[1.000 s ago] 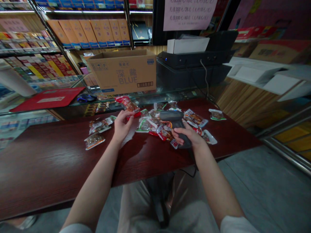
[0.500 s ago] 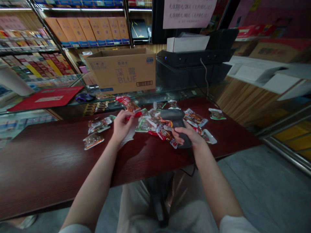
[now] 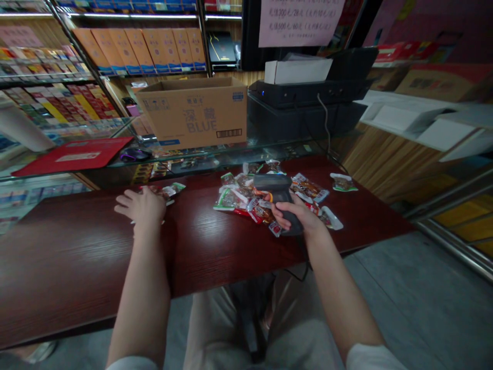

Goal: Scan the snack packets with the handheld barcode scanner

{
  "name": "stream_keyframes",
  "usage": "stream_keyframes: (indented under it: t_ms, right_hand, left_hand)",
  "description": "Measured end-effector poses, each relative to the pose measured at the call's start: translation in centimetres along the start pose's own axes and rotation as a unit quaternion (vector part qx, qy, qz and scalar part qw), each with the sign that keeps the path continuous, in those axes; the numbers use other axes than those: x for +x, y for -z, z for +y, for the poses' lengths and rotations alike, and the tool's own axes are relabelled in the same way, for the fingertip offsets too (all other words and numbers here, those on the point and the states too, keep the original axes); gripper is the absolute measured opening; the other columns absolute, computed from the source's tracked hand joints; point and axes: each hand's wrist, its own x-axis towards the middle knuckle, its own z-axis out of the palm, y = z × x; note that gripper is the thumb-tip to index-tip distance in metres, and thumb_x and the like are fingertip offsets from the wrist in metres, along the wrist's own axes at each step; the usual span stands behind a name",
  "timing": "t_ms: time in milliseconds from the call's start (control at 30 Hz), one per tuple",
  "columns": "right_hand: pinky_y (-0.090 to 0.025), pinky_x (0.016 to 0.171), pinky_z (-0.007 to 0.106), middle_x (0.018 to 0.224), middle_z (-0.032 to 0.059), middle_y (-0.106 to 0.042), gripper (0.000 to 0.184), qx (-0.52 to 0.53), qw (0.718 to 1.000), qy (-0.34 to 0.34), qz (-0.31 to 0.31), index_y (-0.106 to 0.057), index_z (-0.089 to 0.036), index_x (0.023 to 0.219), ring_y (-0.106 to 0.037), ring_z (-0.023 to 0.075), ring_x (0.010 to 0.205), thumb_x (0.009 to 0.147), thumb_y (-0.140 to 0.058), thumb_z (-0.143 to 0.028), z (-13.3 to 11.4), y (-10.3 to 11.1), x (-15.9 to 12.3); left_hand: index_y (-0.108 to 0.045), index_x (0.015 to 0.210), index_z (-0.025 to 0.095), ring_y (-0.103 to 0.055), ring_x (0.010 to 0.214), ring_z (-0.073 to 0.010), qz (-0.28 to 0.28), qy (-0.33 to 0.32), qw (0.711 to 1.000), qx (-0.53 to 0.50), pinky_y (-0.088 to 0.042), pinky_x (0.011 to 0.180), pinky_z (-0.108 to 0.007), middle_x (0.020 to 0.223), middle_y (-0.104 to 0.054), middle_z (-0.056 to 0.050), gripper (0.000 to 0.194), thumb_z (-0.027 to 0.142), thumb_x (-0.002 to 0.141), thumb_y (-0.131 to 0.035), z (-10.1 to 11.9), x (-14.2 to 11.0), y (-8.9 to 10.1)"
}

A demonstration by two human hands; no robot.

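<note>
Scanner: a dark barcode scanner (image 3: 283, 189) held above the table (image 3: 200, 257), its head pointing left across the middle pile (image 3: 233, 199) of packets
Right hand: the right hand (image 3: 304, 216) is closed round the scanner's handle, well apart from the other hand
Left hand: the left hand (image 3: 148, 208) is palm down with fingers spread, over the left packets (image 3: 176, 188); whether it touches or presses one, I cannot tell
Packet groups: one lot under and beside the left hand, a heap in the middle below the scanner, others to its right, and a lone packet (image 3: 342, 181) near the table's right end
Step in hand: probably scanning packets one by one, with the left hand putting one down or picking one up on the left side
Next packet: would call for a pinch on one wrapper's edge and its barcode turned flat towards the scanner, which needs only a steady wrist
Under the palm: most of the left packets are covered, and the hand is slightly blurred
Wrappers: barcodes and print too small to read; an orange loop by the scanner's neck is unclear
Cable: the scanner's cable (image 3: 302, 277) drops past the table edge, its far end lost from sight
</note>
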Motion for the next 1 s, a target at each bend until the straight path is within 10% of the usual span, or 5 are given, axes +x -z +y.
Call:
stream_keyframes:
  t_ms: [300,500,867,1000]
  right_hand:
    - [-0.030,0.033,0.020,0.061,-0.0083,-0.053,0.029,0.010,1.000,0.012,0.003,-0.051,-0.020,0.092,-0.037,0.0045,0.035,0.079,-0.072,-0.034,-0.1,-0.2,0.0]
    - [-0.030,0.033,0.019,0.061,-0.0083,-0.052,0.030,0.010,1.000,0.011,0.012,-0.049,-0.020,0.089,-0.038,0.0046,0.035,0.079,-0.073,-0.036,0.4,0.6,0.3]
    - [-0.031,0.034,0.018,0.061,-0.0084,-0.053,0.030,0.041,0.999,-0.001,-0.005,-0.051,-0.019,0.099,-0.038,0.0046,0.035,0.080,-0.070,-0.032,0.3,0.8,0.6]
    - [-0.030,0.033,0.018,0.061,-0.0085,-0.053,0.030,0.049,0.999,-0.003,-0.024,-0.051,-0.019,0.098,-0.037,0.0043,0.035,0.080,-0.071,-0.033,0.6,1.3,0.9]
  left_hand:
    - [-0.046,0.148,0.011,-0.048,0.134,-0.0442,-0.021,-0.268,0.959,-0.091,-0.027,0.112,-0.070,0.142,-0.053,-0.028,0.059,0.035,0.095,-0.049,4.6,-3.5,-2.5]
    - [-0.047,0.149,0.023,-0.050,0.135,-0.0326,-0.141,-0.480,0.849,-0.170,-0.044,0.107,-0.050,0.151,-0.051,-0.014,0.054,0.026,0.095,-0.048,9.3,-7.5,-4.0]
    - [-0.062,0.086,0.022,-0.063,0.094,-0.0302,-0.200,-0.337,0.822,-0.413,-0.044,0.095,-0.045,0.090,-0.067,-0.009,0.017,0.034,0.080,-0.073,9.8,-6.4,-5.8]
    - [-0.059,0.085,0.022,-0.058,0.070,-0.0162,-0.240,-0.188,0.728,-0.614,-0.047,0.069,-0.029,0.079,-0.062,0.000,0.025,0.044,0.082,-0.072,9.2,-5.3,-5.3]
